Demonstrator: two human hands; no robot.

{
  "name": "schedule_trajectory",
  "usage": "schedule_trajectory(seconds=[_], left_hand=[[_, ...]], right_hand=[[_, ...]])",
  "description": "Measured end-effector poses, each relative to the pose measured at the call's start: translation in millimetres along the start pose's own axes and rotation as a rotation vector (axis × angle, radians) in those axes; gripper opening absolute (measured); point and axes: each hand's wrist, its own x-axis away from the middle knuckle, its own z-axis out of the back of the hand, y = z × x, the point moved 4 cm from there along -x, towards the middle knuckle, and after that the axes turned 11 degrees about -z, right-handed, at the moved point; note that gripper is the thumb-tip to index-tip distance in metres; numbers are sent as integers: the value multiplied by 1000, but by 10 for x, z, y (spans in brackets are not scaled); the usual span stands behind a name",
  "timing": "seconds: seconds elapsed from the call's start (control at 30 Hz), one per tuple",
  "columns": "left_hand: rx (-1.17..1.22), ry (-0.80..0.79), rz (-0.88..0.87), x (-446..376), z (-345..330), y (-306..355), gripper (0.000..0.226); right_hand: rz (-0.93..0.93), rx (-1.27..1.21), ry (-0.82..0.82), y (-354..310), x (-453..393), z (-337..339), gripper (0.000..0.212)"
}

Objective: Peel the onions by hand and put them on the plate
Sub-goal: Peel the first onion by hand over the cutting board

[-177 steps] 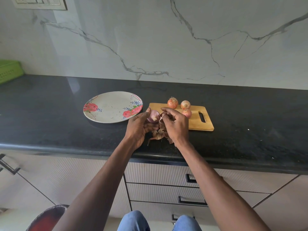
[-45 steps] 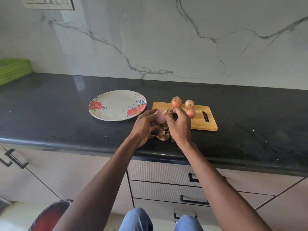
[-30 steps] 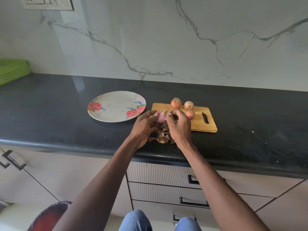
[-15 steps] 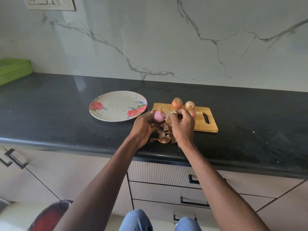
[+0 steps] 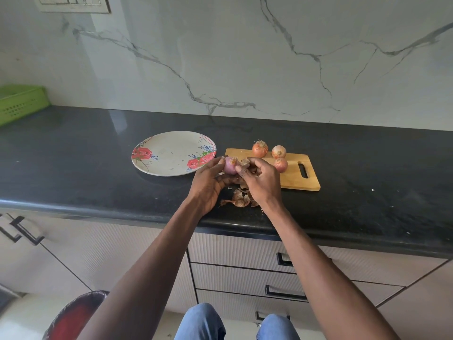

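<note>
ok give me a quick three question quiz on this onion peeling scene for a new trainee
1. True or false: the floral plate already has a peeled onion on it.
2. How many unpeeled onions sit on the cutting board?
3. Multiple choice: where is the pile of loose skins?
A. on the plate
B. on the counter in front of the board, below the hands
C. in the green basket

Key
1. False. Nothing lies on the plate; the pinkish peeled onion is gripped by the left hand while the right hand pinches a bit of skin at its top.
2. Three.
3. B.
</note>
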Motion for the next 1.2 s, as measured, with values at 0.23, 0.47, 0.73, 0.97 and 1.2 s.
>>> schedule_trajectory(seconds=[0.23, 0.47, 0.73, 0.97, 1.2], left_hand=[[-8, -48, 10, 30, -12, 14, 21], [-66, -17, 40, 23, 6, -8, 25], [-75, 15, 52, 26, -15, 27, 29], [-97, 12, 38, 41, -27, 52, 32], [-117, 21, 25, 6, 5, 14, 34]], right_hand=[[32, 76, 63, 14, -19, 20, 7], [6, 120, 71, 39, -37, 0, 5], [-33, 110, 159, 59, -46, 68, 5], [134, 135, 142, -26, -3, 54, 10], [157, 135, 140, -19, 12, 44, 20]])
